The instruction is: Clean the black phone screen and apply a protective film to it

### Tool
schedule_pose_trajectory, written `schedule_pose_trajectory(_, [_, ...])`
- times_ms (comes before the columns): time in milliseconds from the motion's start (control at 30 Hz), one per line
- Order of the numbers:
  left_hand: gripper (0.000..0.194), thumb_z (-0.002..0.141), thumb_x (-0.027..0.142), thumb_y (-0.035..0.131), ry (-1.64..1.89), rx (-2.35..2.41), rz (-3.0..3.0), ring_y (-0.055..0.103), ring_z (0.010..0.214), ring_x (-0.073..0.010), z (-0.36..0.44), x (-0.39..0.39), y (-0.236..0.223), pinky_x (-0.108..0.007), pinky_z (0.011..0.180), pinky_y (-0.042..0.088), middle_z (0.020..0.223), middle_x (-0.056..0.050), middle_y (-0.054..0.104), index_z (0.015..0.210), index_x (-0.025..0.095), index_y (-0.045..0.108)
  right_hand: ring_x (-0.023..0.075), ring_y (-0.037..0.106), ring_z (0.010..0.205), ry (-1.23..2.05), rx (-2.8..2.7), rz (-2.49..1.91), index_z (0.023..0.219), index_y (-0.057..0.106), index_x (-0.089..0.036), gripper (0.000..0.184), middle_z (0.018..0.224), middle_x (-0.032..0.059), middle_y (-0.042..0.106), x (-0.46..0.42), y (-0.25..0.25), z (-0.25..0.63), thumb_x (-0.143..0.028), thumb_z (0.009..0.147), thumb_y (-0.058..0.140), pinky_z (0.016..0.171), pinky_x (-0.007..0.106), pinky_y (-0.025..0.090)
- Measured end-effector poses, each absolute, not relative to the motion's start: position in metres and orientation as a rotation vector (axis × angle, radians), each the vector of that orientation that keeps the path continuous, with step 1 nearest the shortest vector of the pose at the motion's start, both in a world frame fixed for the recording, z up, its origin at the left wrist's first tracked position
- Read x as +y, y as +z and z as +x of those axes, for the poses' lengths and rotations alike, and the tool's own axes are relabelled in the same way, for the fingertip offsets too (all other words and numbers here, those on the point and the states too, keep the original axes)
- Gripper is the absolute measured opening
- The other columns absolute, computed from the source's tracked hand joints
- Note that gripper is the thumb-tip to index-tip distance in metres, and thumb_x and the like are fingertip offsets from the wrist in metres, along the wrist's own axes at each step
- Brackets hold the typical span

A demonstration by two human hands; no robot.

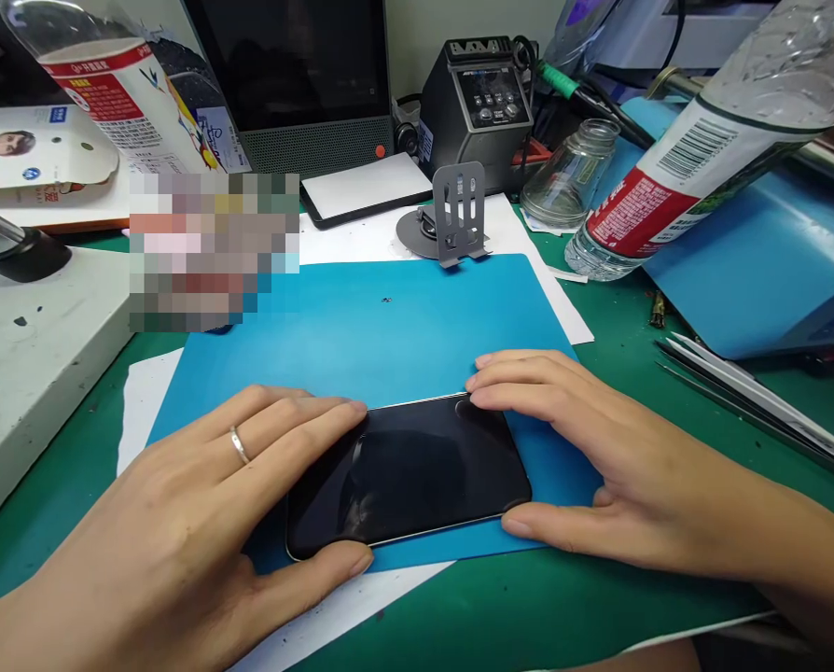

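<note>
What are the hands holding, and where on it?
A phone, by its long edges: the left hand near one end, the right hand near the other.

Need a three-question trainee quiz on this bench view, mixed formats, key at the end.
1. Multiple choice: what lies directly under the black phone?
A) the metal stand
B) the blue mat
C) the white-screened device

2. True or false: the ring is on the left hand.

3. Fill in the blank: on the right side of the bench, the glass jar sits between the dark control box and a clear plastic ______.

Key: 1 B; 2 true; 3 bottle.
</note>
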State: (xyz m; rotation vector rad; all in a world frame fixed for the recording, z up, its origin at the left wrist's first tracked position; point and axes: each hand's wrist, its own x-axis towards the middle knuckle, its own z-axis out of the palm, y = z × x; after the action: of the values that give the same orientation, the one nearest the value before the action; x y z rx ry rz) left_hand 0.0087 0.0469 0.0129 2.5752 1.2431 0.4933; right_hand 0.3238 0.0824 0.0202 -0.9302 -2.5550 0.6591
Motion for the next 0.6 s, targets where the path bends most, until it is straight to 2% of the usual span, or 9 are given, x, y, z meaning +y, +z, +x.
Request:
schedule_pose_trajectory(300, [0.064, 0.085, 0.054, 0.070, 0.489, 1.242, 2.553, 0.068, 0.100, -0.0302, 0.0099, 0.0450, 0.0167, -0.039, 0.077, 0.061, 0.123, -0.006, 0.068, 0.141, 0.031, 0.052, 0.0322, 0.059, 0.125, 0.661, -2.557, -0.931, 0.129, 0.059, -0.024, 0.057, 0.132, 0.0121, 0.063, 0.0827, 0.0197, 0.3247, -0.042, 0.079, 0.077, 0.100, 0.043, 0.055])
schedule_pose_trajectory(467, [0.062, 0.087, 0.048, 0.068, 0.445, 1.213, 2.595, 0.066, 0.105, -0.0302, 0.0098, 0.0457, 0.0176, -0.040, 0.081, 0.060, 0.130, -0.009, 0.064, 0.143, 0.027, 0.050, 0.0320, 0.059, 0.126, 0.634, -2.577, -0.966, 0.129, 0.058, -0.025, 0.050, 0.135, 0.0118, 0.062, 0.0822, 0.0210, 0.3230, -0.042, 0.083, 0.072, 0.104, 0.046, 0.053])
schedule_pose_trajectory(600, [0.063, 0.088, 0.045, 0.069, 0.427, 1.204, 2.638, 0.064, 0.109, -0.0299, 0.0104, 0.0478, 0.0215, -0.040, 0.086, 0.058, 0.131, -0.011, 0.064, 0.143, 0.023, 0.050, 0.0326, 0.059, 0.126, 0.576, -2.585, -0.939, 0.134, 0.054, -0.028, 0.055, 0.138, 0.0099, 0.060, 0.0828, 0.0148, 0.3266, -0.041, 0.083, 0.072, 0.101, 0.045, 0.055])
